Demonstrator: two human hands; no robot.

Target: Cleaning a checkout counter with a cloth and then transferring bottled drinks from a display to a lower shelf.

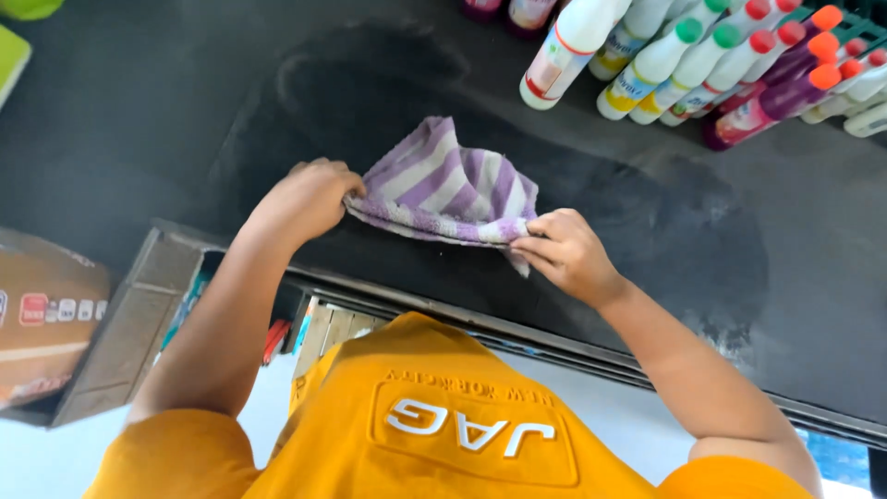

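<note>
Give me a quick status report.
Left hand and right hand pinch the striped cloth on the dark shelf. Bottles stand apart, behind.

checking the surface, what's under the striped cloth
The purple and white striped cloth lies on a dark shelf top with dusty wipe marks. The patch directly beneath is covered.

The fingertips of the left hand [309,197] and the right hand [564,254] vanish under the folded edge of the striped cloth [448,185], whose underside is hidden. At the shelf's [139,120] far right corner the bottles [702,55] are cut off by the frame. The cardboard box [46,314] runs off the left edge, its print blurred.
</note>
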